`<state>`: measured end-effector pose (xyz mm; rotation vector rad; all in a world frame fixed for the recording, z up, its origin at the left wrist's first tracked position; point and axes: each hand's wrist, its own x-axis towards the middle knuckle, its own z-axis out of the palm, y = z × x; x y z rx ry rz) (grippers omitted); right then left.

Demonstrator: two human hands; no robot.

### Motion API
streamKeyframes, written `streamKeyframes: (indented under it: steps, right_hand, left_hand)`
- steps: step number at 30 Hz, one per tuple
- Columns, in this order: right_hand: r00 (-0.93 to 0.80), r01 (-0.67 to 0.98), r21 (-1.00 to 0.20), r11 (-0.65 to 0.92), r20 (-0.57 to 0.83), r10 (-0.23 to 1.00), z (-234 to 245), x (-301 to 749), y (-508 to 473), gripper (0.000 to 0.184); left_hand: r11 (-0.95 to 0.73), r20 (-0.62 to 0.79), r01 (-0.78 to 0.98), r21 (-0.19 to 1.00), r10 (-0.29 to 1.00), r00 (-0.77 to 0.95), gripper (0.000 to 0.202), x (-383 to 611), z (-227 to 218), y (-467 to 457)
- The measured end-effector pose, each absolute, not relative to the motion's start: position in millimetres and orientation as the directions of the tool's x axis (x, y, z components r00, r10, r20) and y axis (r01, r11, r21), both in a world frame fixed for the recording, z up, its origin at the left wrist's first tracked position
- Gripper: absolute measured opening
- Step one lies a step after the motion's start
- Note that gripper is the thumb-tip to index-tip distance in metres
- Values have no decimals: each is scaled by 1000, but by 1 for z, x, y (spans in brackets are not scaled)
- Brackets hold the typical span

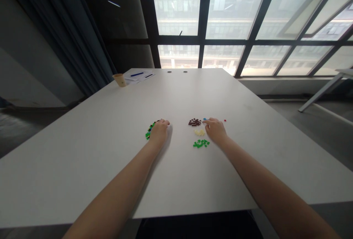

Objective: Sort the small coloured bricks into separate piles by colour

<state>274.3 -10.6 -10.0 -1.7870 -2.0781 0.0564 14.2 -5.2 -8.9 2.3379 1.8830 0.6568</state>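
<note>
My left hand (159,131) rests at the right side of a mixed pile of small green, black and blue toy bricks (149,132), covering part of it. Its fingers are curled together, and whatever they may hold is hidden. My right hand (216,130) is low over the table beside a heap of dark brown bricks (194,122). Its fingers are closed near a small blue brick (204,119); I cannot make out anything between them. Pale yellow bricks (199,132) and green bricks (201,143) lie in separate groups left of the right wrist.
A tiny red brick (225,120) lies right of my right hand. On the white table (176,180), a paper cup (119,80) stands at the far left edge, next to papers with a blue pen (137,74) on them. Windows rise behind the table.
</note>
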Motion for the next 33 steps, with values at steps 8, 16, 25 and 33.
streamKeyframes:
  steps: [8,16,25,33]
  right_hand:
    - [-82,909,-362,205,329,941,-5,276,-18,30]
    - [-70,823,-496,277,396,916,1,288,-22,27]
    - [-240,636,-586,502,468,851,12,274,-38,20]
    - [-349,522,-604,603,494,797,12,262,-48,16]
  left_hand:
    - [-297,319,851,433,934,163,27,17,-1,-6]
    - [-256,222,539,803,967,129,10,38,8,-19]
    - [-49,61,-60,997,977,205,22,74,15,-45]
    - [-43,78,-137,990,962,263,21,77,5,-43]
